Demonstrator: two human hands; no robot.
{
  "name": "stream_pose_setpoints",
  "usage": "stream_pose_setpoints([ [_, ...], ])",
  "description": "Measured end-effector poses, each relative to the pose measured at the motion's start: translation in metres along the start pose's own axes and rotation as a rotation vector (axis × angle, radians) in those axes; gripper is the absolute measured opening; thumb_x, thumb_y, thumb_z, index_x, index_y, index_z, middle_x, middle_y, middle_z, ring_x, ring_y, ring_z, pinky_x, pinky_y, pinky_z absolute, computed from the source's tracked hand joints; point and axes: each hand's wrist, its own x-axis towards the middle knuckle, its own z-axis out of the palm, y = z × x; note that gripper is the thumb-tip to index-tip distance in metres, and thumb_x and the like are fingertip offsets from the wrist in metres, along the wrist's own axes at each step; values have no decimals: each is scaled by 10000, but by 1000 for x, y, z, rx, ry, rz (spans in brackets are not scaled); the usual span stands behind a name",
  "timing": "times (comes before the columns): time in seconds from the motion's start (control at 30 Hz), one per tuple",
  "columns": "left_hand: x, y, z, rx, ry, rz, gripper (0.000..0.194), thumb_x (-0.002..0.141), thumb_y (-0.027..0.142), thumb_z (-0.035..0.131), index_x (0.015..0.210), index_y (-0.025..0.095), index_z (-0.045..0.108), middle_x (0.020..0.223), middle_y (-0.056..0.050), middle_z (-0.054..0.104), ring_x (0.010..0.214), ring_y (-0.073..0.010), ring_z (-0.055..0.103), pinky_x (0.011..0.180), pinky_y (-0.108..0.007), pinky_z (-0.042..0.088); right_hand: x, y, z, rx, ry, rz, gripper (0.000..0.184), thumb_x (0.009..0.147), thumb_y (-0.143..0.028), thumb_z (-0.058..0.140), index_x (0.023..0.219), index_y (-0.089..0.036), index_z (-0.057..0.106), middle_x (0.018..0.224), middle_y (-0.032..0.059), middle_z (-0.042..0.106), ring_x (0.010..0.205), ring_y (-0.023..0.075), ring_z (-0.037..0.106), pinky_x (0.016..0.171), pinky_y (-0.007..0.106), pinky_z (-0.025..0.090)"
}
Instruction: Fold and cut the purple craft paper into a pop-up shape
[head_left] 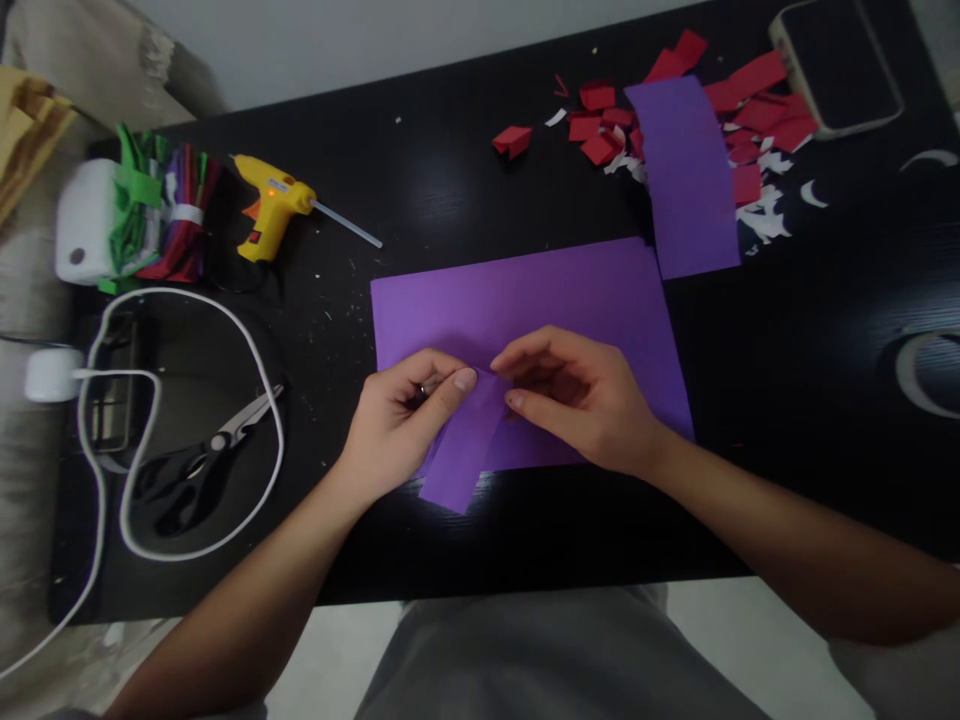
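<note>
My left hand (pixel 409 410) pinches a purple paper strip (pixel 469 435) near its upper end, thumb on top. The strip slants down toward me, and its lower end reaches past the edge of the sheet below. Close by on the right, my right hand (pixel 581 395) has its fingers curved, thumb and forefinger tips apart at the strip's upper right edge. Whether those tips touch the paper is hard to make out. Beneath both hands lies a large purple paper sheet (pixel 525 285), or a stack of them, flat on the black table (pixel 450 190).
Left: a yellow glue gun (pixel 274 205) with a glue stick, scissors (pixel 217 445), a white cable (pixel 277 440) and tied colourful bundles (pixel 161 215). Upper right: a wider purple paper piece (pixel 690 180) over red paper pieces (pixel 757 110) and white scraps (pixel 765 215), beside a phone (pixel 836 65).
</note>
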Motion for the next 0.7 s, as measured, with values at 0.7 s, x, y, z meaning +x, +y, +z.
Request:
stream_pose_setpoints([
  [0.7,5,-1,0,-239,144,26,242,872,259,844,1041,218,675,927,6,757,579,-102,719,583,-239,628,6,4,0,24,138,12,181,868,-180,787,1038,-240,801,1075,36,774,917,177,754,870,358,674],
])
